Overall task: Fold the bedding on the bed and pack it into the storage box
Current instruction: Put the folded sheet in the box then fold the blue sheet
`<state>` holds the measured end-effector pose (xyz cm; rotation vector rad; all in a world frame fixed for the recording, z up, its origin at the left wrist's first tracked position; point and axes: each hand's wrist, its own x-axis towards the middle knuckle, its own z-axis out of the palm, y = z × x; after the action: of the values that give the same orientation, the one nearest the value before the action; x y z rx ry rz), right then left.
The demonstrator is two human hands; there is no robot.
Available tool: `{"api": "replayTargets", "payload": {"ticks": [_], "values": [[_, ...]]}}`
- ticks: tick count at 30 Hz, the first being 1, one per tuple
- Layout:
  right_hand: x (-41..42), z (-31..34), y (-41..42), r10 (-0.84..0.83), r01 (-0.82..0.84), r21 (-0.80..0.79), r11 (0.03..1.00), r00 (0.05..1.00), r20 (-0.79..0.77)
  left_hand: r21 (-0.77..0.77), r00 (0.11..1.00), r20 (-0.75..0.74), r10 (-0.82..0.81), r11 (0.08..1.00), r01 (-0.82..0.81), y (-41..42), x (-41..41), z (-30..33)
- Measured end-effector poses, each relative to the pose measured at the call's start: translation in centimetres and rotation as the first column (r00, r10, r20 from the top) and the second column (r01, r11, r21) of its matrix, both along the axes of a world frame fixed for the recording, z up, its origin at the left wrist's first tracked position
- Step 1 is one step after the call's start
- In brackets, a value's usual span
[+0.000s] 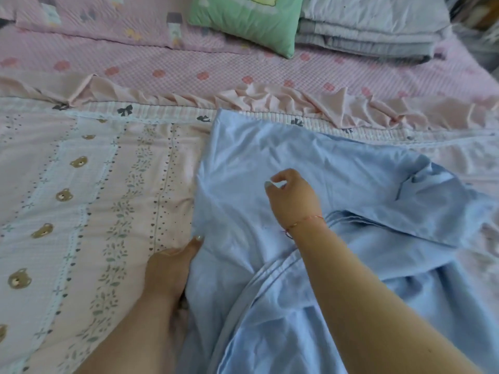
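Sheet (310,238) lies on quilt (81,198), w/ pillow (245,22) & folded stack (378,28) behind

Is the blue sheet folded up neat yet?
No. The blue sheet lies rumpled and bunched on the bed, one flap turned over at the right.
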<state>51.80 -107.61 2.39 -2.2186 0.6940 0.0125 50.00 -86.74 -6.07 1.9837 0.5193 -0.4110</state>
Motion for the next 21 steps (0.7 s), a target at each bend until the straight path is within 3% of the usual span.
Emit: {"api": "replayTargets", "payload": {"ticks": [3, 7, 10, 13, 16, 21], "values": [[-3.9, 0.4, -4.0, -0.210, 0.201, -0.100, 0.974, 0.974, -0.085, -0.092, 0.998, -0.005, 0.061, 0.994, -0.061, -0.2, -0.3, 0.2], [-4.8, -1.3, -6.3, -0.108, 0.012, -0.214, 0.977, 0.891, -0.442, -0.164, 0.993, -0.037, 0.111, 0.980, -0.116, -0.3, -0.6, 0.5], [-3.7, -1.7, -8.0, -0.110, -0.045, -0.281, 0.959, 0.853, -0.510, -0.164, 0.992, -0.059, 0.114, 0.979, -0.123, -0.4, -0.6, 0.7], [-2.0, -0.6, -8.4, -0.136, -0.032, -0.345, 0.938, 0.882, -0.451, -0.153, 0.993, -0.050, 0.111, 0.981, -0.118, -0.3, -0.5, 0.3], [-0.2, 1.2, -7.3, -0.041, -0.099, -0.416, 0.904, 0.948, -0.316, -0.146, 0.992, -0.055, 0.110, 0.982, -0.117, -0.1, -0.3, 0.0], [5.4, 4.8, -2.4, 0.109, -0.061, -0.345, 0.937, 0.987, 0.121, -0.111, 0.997, -0.038, 0.066, 0.991, -0.070, -0.2, -0.1, -0.2]]}}
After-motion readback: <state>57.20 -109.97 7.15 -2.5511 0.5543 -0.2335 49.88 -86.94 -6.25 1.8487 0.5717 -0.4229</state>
